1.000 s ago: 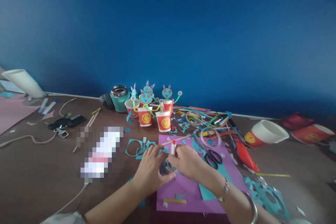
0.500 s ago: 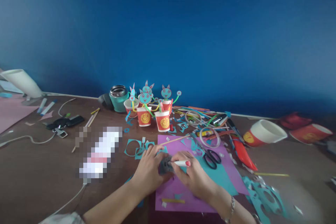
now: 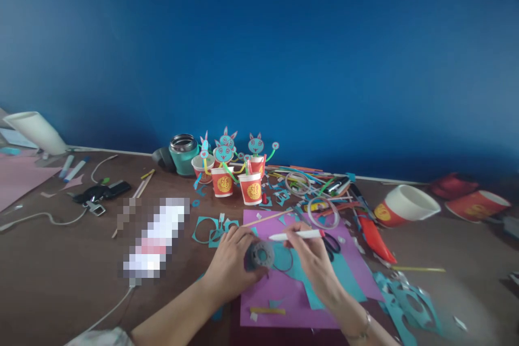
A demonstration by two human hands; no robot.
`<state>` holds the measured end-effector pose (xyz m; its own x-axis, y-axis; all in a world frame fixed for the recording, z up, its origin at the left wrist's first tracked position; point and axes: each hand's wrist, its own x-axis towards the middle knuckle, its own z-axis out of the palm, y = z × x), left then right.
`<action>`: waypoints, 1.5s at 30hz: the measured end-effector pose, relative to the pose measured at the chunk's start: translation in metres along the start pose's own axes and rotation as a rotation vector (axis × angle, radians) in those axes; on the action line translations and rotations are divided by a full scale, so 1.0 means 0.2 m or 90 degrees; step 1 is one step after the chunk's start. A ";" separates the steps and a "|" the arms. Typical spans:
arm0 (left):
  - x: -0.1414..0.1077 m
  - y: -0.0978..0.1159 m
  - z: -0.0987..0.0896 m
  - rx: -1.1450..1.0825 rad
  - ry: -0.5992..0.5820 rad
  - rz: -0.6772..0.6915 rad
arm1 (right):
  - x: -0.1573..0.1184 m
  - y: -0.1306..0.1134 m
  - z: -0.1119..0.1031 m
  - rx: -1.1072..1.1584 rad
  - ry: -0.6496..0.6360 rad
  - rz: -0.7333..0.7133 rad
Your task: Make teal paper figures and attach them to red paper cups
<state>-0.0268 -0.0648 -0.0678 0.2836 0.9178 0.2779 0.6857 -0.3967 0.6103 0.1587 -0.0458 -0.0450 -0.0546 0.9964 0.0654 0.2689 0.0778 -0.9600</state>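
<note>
My left hand [image 3: 232,259] has its fingers closed around a grey ring-shaped disc [image 3: 256,260] with a hole in its middle. The disc rests on or just over the teal paper [image 3: 312,275], its left side hidden by my fingers. My right hand [image 3: 308,251] grips a white marker [image 3: 298,234] with a red end, its tip pointing left above the disc. A thin round outline [image 3: 290,264] shows on the teal paper just right of the disc. Underneath lies a purple sheet [image 3: 259,303]. Black-handled scissors [image 3: 333,247] lie partly hidden behind my right hand.
Red-and-white paper cups [image 3: 250,190] with teal animal faces stand at the back beside a teal jar [image 3: 184,161]. Strips and tape rings [image 3: 323,213] are heaped right of them. Paper scraps [image 3: 417,303] lie at right, a blurred-out device [image 3: 156,243] at left.
My right hand has moved the marker up and right, away from the disc's edge. The disc's face and the round outline beside it now show. My left hand stays in place.
</note>
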 end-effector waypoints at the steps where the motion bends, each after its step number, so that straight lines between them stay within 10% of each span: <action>1: 0.00 0.00 -0.01 -0.011 0.015 0.000 | 0.01 0.02 -0.01 0.060 0.034 0.049; 10: 0.02 -0.09 -0.10 0.028 0.135 -0.061 | 0.01 0.09 -0.04 0.089 0.031 0.121; 36: 0.02 -0.06 -0.04 0.074 0.034 -0.048 | 0.01 0.07 -0.03 0.138 0.011 0.125; 45: 0.02 -0.07 -0.03 0.079 0.028 -0.080 | 0.03 0.01 0.07 -0.061 -0.123 -0.012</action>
<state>-0.0400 -0.0564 -0.0703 0.1632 0.9572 0.2389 0.7918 -0.2715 0.5472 0.1457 -0.0410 -0.0496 -0.2416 0.9701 0.0214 0.3563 0.1092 -0.9280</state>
